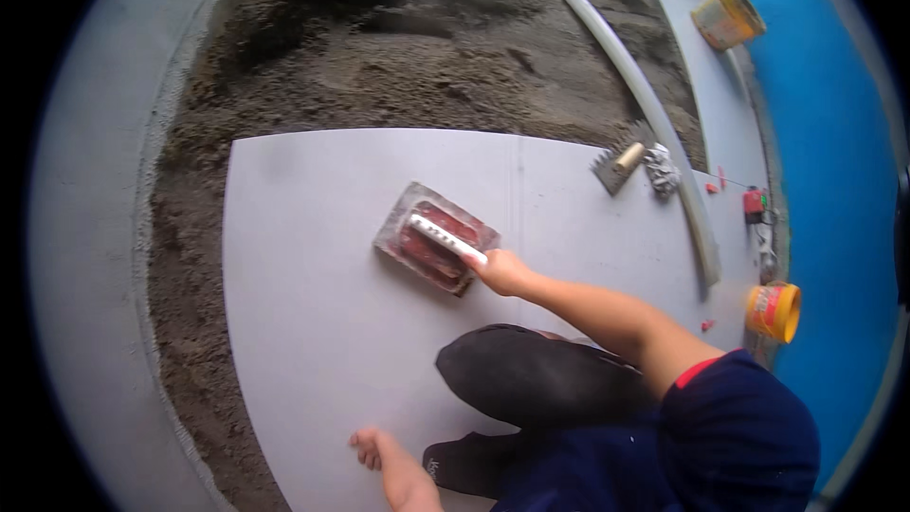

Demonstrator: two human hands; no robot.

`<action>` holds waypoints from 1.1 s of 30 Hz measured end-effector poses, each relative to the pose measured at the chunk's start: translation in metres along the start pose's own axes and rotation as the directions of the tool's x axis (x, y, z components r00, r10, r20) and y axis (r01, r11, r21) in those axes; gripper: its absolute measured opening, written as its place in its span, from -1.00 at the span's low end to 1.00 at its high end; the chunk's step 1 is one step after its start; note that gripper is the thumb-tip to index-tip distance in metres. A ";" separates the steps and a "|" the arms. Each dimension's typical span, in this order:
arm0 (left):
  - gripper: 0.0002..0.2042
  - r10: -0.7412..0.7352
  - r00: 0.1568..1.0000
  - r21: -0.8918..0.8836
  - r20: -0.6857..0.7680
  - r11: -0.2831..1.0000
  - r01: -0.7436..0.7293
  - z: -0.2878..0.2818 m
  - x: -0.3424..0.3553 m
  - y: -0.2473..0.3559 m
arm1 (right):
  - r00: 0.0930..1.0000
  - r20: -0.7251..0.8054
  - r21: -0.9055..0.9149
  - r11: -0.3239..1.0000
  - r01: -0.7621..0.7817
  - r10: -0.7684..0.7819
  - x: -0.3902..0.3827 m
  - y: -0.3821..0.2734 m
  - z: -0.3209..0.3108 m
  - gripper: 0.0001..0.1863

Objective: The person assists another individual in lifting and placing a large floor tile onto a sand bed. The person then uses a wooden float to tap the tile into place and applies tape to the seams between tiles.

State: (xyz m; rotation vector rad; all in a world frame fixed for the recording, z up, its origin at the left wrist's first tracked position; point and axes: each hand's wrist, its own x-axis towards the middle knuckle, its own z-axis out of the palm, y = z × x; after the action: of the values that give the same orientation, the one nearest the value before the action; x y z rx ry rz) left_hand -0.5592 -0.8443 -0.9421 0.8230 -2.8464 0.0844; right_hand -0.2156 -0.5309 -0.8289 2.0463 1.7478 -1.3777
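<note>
Rough grey mortar (379, 66) is seen in the head view beyond a large white slab (313, 265). On the slab a red-backed float (428, 251) is held by the right hand (502, 272), its fingers closed around the white handle's near end. The left hand's (376, 448) fingers are half curled; whether anything is gripped cannot be told. A notched trowel (618, 169) is laid near the slab's far edge.

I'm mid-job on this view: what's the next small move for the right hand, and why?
Perhaps slide the red-and-grey float slightly toward the far left corner of the pale slab: the right hand grips its handle, it is over the slab, and the notched trowel lies off to the right.
</note>
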 end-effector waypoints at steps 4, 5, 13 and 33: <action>-0.31 -0.019 0.984 0.002 -0.178 1.000 0.020 -0.008 -0.014 0.058 | 0.992 0.116 0.008 0.998 0.058 -0.059 0.005 -0.026 -0.003 -0.14; -0.27 0.117 0.976 0.050 -0.184 0.993 -0.110 0.003 -0.029 0.065 | 0.993 0.091 -0.019 0.997 0.074 -0.072 0.012 -0.022 -0.009 -0.13; -0.28 0.093 0.977 0.053 0.191 0.993 -0.105 -0.035 -0.063 0.074 | 0.956 -0.047 -0.004 0.957 0.291 -0.291 0.056 -0.280 -0.041 -0.33; -0.25 0.081 0.979 -0.003 0.186 0.997 -0.082 -0.040 -0.025 0.066 | 0.884 0.119 0.055 0.892 0.449 -0.453 0.007 -0.439 -0.009 -0.34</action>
State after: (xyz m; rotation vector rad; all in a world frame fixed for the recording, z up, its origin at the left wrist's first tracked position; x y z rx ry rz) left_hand -0.5675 -0.7708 -0.9078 0.7514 -3.0569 0.0262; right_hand -0.5777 -0.3769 -0.6330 1.5685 2.2506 -1.6108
